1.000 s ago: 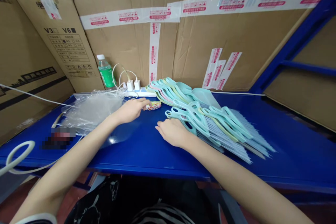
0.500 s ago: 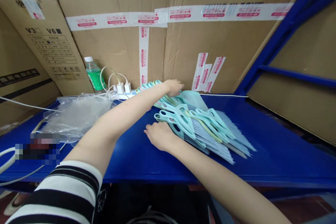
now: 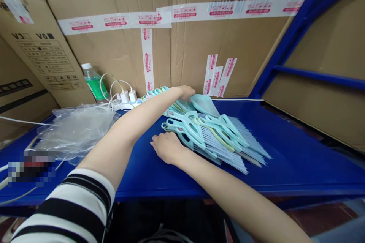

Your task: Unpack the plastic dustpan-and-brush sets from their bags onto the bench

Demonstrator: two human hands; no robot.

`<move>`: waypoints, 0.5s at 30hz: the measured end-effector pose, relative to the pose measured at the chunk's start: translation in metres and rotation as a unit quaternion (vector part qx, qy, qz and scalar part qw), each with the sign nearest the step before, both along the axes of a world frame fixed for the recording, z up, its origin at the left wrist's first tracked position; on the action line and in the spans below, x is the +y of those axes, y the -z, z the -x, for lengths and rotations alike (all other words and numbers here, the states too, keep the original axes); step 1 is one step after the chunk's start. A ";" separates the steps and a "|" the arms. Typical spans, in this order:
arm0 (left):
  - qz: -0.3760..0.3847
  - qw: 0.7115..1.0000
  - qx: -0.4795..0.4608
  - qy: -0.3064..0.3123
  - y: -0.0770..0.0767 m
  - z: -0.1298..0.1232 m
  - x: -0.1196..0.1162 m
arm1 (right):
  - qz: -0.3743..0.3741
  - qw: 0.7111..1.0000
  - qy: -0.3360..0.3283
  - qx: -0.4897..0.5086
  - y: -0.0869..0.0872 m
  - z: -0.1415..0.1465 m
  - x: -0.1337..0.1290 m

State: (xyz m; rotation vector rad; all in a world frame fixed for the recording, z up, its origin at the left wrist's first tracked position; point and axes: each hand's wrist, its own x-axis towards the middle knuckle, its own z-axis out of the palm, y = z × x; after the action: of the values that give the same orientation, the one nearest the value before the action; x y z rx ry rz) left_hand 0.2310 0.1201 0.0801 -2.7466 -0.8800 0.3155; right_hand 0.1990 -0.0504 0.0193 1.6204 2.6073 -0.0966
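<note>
On the blue metal shelf [image 3: 288, 159] lies a loose pile of mint-green plastic hand brooms [image 3: 219, 140] with pale bristles pointing right. Nested pale-green dustpans [image 3: 203, 104] stand at its far end. My left hand [image 3: 184, 92] reaches across, its fingers curled over the pile's far end, though what they grip is hidden. My right hand [image 3: 168, 147] rests on the shelf with its fingers spread, touching the looped broom handles [image 3: 182, 129] at the pile's near left side.
A crumpled clear plastic bag [image 3: 75, 133] lies left of the pile. Behind it stand a power strip [image 3: 128, 101] with white chargers and a green-labelled water bottle [image 3: 92, 83]. Taped cardboard boxes [image 3: 228, 45] form the back, and a blue steel frame [image 3: 293, 41] rises at right.
My left hand has moved from the pile's left side to its far end, bringing my striped sleeve into view. The view has shifted, and my right hand has barely moved.
</note>
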 end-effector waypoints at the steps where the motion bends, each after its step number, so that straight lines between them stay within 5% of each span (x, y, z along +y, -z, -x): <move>1: -0.006 1.000 -0.008 0.002 -0.002 0.003 0.000 | -0.002 1.000 -0.001 0.002 0.000 0.000 0.000; 8: -0.046 0.997 -0.067 0.003 -0.024 0.041 -0.006 | -0.011 1.000 -0.007 0.006 0.002 -0.002 0.000; 15: -0.077 0.976 -0.203 -0.007 -0.024 0.126 -0.045 | -0.014 1.000 -0.020 0.001 0.005 -0.002 0.000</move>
State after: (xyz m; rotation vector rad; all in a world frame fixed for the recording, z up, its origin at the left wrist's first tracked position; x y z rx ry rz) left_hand 0.1052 0.0754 0.1036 -2.7004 -0.9689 -0.3124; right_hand 0.2011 -0.0503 0.0138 1.5771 2.6527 -0.0597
